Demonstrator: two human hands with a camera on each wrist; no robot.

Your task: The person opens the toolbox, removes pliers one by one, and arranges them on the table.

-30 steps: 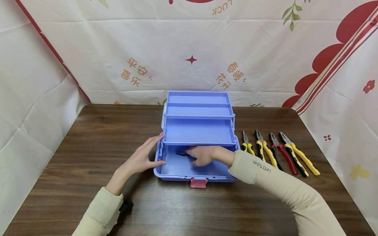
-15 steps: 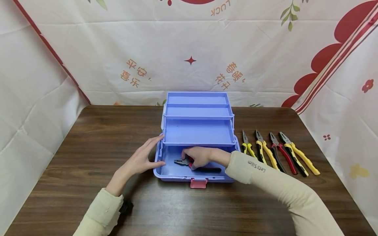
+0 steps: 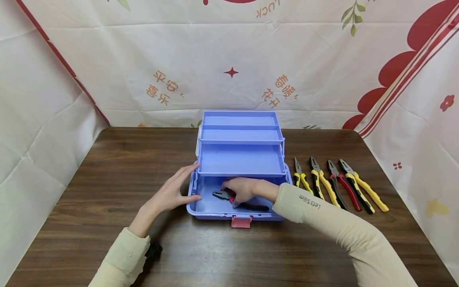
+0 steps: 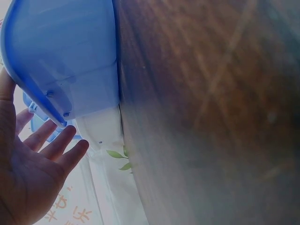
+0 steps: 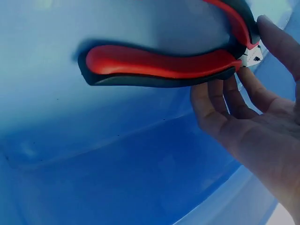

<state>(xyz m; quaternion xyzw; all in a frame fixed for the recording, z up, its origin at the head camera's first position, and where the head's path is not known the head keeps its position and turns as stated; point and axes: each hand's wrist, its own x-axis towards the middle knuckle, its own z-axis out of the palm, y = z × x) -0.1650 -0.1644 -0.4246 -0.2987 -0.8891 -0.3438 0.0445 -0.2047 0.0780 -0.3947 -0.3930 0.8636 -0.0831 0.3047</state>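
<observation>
A blue toolbox [image 3: 215,217] stands with its stepped trays [image 3: 242,159] raised at the back. In its lower compartment lie pliers [image 3: 222,195] with red and black handles, the metal nose toward the left. My right hand [image 3: 244,189] reaches in over them and pinches them near the pivot, thumb and fingers on opposite sides in the right wrist view, where one handle [image 5: 159,65] shows in full. My left hand [image 3: 170,191] rests at the box's left rim with thumb and fingers spread. In the left wrist view its fingers stretch along the box's side wall [image 4: 70,47].
To the right of the box several pliers lie in a row on the brown table [image 3: 143,151], among them yellow-and-black needle-nose pliers [image 3: 299,169] and red-and-black pliers [image 3: 340,181]. A pink latch [image 3: 241,222] hangs on the box's front. Patterned cloth [image 3: 233,48] hangs behind.
My right hand has shifted slightly back and left, and the pliers beneath it have come forward, out from under the hand, with more of them visible. The left hand stays put.
</observation>
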